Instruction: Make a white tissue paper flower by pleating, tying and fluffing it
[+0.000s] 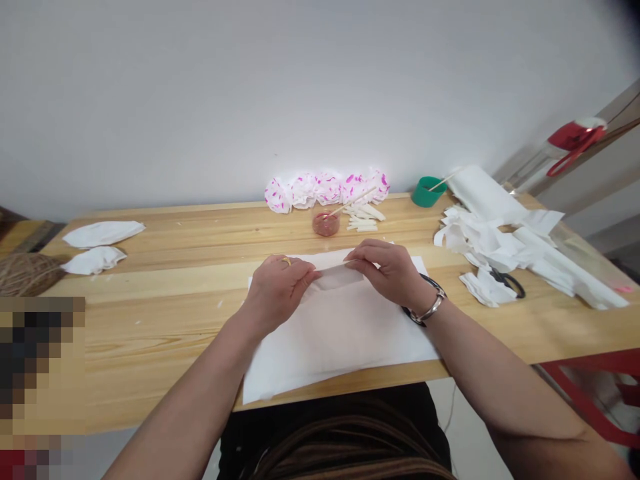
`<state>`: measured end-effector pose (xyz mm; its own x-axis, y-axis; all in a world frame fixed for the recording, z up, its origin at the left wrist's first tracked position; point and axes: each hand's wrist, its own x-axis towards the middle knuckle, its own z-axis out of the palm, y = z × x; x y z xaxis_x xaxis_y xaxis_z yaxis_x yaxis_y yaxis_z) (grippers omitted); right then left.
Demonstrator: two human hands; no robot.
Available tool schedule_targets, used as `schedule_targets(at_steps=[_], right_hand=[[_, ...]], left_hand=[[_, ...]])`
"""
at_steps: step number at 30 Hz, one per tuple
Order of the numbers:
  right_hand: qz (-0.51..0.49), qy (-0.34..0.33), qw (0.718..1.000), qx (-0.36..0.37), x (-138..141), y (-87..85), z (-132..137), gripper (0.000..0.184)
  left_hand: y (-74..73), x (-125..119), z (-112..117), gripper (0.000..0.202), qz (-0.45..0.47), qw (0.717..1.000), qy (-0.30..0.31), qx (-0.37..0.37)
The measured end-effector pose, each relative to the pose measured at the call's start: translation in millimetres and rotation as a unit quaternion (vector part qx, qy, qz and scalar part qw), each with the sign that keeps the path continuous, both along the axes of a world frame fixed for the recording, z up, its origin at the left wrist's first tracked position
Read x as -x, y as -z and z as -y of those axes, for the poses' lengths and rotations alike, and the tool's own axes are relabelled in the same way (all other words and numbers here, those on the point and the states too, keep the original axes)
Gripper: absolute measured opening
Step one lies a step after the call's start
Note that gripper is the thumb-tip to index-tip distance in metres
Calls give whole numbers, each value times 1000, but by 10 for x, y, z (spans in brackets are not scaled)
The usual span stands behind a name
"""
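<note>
A thin, pale sheet of tissue paper (345,327) lies in front of me on top of a larger white sheet (267,380). Its far edge is lifted and looks folded over. My left hand (280,287) pinches that edge between thumb and fingers, with a ring on one finger. A short way to the right, my right hand (387,270) pinches the same edge, a silver bracelet at its wrist. Something dark and curved, partly hidden, shows behind the right wrist. Beyond the hands stands a small clear cup (326,224) of reddish stuff with a thin stick in it.
Pink-spotted white paper puffs (327,189) line the wall, near short white strips (364,219). A green cup (428,192), crumpled white paper (480,237) and dark-handled scissors (510,283) are on the right. Leaf-shaped white pieces (104,233) and a twine ball (30,273) lie left.
</note>
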<state>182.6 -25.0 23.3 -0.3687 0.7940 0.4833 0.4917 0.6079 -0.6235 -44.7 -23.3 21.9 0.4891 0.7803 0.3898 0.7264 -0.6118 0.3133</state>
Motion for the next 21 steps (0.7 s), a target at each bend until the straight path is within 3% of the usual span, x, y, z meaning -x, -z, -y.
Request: schedule_targets(at_steps=[4, 14, 17, 21], right_hand=[[-12, 28, 999, 12, -21, -9, -20, 14], [-4, 91, 993, 74, -69, -19, -50, 21], [8, 107, 991, 84, -86, -31, -50, 25], [-1, 102, 990, 97, -90, -48, -48, 25]], left_hand=[[-32, 52, -14, 25, 78, 991, -13, 104], [-57, 108, -42, 27, 199, 949, -101, 223], [-43, 121, -46, 29, 243, 931, -113, 247], [-32, 142, -42, 27, 238, 935, -111, 240]])
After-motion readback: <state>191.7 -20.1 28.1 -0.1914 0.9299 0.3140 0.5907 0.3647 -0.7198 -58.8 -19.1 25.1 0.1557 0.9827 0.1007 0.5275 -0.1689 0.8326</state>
